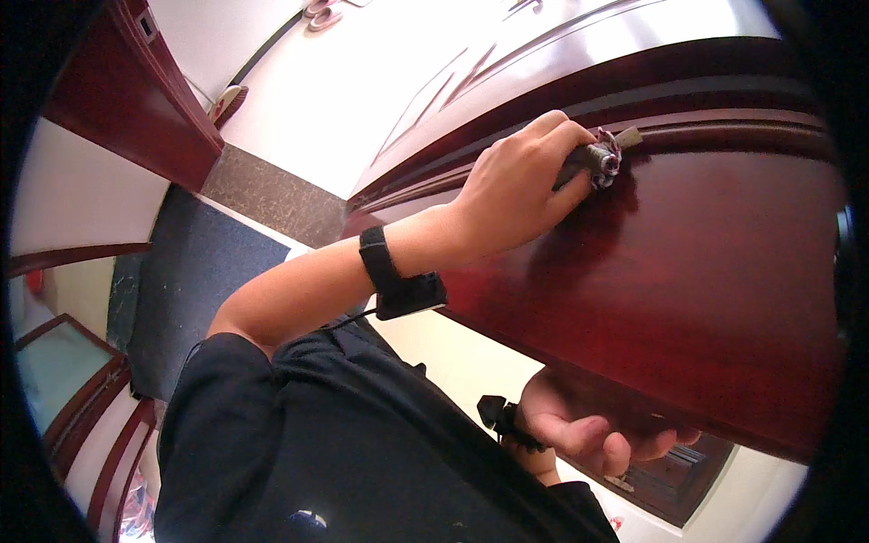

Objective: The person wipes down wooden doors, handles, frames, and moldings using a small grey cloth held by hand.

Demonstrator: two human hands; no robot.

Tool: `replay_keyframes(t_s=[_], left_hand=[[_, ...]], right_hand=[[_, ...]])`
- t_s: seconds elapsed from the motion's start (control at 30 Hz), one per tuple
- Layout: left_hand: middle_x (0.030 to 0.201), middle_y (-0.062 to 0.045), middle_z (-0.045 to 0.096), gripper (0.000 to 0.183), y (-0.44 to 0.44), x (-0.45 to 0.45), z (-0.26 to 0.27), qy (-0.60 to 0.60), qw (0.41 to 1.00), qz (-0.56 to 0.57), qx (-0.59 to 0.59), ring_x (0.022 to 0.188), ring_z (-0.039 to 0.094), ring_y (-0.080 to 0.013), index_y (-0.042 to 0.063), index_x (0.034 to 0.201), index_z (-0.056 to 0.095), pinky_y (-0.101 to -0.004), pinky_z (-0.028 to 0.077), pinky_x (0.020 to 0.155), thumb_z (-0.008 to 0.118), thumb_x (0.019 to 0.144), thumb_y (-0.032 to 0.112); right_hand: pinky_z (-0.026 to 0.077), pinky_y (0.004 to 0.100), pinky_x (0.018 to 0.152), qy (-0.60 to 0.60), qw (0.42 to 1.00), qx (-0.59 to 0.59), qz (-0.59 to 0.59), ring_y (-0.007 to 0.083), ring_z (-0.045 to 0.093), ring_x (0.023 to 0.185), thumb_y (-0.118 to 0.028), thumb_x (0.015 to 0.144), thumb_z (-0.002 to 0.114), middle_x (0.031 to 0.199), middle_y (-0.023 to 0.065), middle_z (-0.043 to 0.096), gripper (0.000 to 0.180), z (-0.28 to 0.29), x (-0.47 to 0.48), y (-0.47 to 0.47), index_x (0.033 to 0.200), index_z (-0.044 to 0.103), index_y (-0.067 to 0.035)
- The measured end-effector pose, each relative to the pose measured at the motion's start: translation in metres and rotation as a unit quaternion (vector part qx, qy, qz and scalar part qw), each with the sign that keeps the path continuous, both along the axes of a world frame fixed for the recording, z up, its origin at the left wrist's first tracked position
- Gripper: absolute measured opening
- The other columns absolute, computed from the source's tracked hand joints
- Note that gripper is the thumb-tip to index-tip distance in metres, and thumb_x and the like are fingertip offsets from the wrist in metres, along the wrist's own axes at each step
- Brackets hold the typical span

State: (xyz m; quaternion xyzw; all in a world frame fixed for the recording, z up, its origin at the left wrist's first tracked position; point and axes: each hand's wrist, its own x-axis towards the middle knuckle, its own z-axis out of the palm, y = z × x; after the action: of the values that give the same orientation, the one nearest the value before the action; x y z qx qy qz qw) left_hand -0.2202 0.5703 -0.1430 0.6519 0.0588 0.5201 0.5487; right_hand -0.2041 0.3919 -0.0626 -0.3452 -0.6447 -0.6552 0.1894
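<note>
My left hand [523,176] grips a bunched, greyish patterned cloth [603,163] against a glossy dark red wooden door [699,251]. A short beige piece [631,138] shows just past the cloth, along the door's raised moulding [733,130]; whether it joins the cloth I cannot tell. The cloth hides most of my left fingertips. Lower down, my right hand [577,424] is at the door's near edge, palm up and fingers curled. Part of that palm lies in shadow by the edge, so its hold on the door is unclear.
A dark blue mat [204,271] covers floor at left, beside a brown stone threshold [275,197]. Another red wooden door [136,88] stands upper left. Pink slippers [324,19] and a brush [231,102] lie by the far wall. A dark panelled door [686,478] appears below.
</note>
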Motion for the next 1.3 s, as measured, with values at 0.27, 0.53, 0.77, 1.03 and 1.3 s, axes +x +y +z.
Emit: replay_keyframes(t_s=[0.27,0.53,0.77,1.03,1.3], left_hand=[[0.096,-0.016,0.060,0.036,-0.050,-0.070,0.006,-0.059,0.993,-0.106,-0.003,0.081,0.066,-0.0335,0.000,0.109,0.066,-0.0392,0.056,0.069,0.076,0.075,-0.001],[0.097,-0.017,0.057,0.034,-0.053,-0.037,0.020,-0.050,0.993,-0.099,0.045,0.085,0.063,-0.0370,0.001,0.110,0.063,-0.0423,0.054,0.073,0.076,0.079,0.001],[0.095,-0.016,0.061,0.020,-0.030,0.043,0.033,-0.033,0.998,-0.013,0.054,0.082,0.063,-0.0307,-0.001,0.113,0.065,-0.0364,0.051,0.073,0.065,0.094,0.002],[0.092,-0.016,0.059,0.030,-0.079,-0.058,0.046,-0.038,0.991,-0.106,0.073,0.080,0.063,-0.0356,-0.001,0.106,0.068,-0.0408,0.055,0.070,0.076,0.077,0.000],[0.093,-0.014,0.058,0.038,-0.070,-0.038,0.063,-0.085,0.982,-0.146,0.085,0.076,0.063,-0.0267,-0.003,0.109,0.065,-0.0355,0.054,0.065,0.079,0.075,0.001]], right_hand=[[0.050,0.0669,0.109,-0.312,0.936,0.136,-0.093,0.0484,0.055,0.133,-0.035,0.105,0.056,0.128,0.0205,0.054,0.045,0.029,0.056,0.033,0.128,0.045,0.002],[0.055,0.0630,0.102,-0.314,0.929,0.184,-0.068,0.0437,0.063,0.119,-0.039,0.103,0.056,0.125,0.0224,0.057,0.042,0.021,0.058,-0.012,0.124,0.050,-0.004],[0.044,0.0728,0.110,-0.336,0.915,0.205,-0.086,0.0408,0.062,0.120,-0.029,0.106,0.048,0.120,0.0110,0.053,0.027,0.029,0.081,-0.011,0.117,0.054,-0.005],[0.021,0.0714,0.122,0.136,0.985,0.049,-0.096,0.0390,0.040,0.139,-0.023,0.093,0.050,0.133,0.0065,0.044,0.028,-0.016,0.032,-0.047,0.120,0.051,-0.016],[0.037,0.0755,0.109,-0.061,0.978,0.124,-0.154,0.0390,0.043,0.133,-0.028,0.097,0.059,0.137,0.0121,0.040,0.040,-0.004,0.057,-0.047,0.131,0.043,-0.014]])
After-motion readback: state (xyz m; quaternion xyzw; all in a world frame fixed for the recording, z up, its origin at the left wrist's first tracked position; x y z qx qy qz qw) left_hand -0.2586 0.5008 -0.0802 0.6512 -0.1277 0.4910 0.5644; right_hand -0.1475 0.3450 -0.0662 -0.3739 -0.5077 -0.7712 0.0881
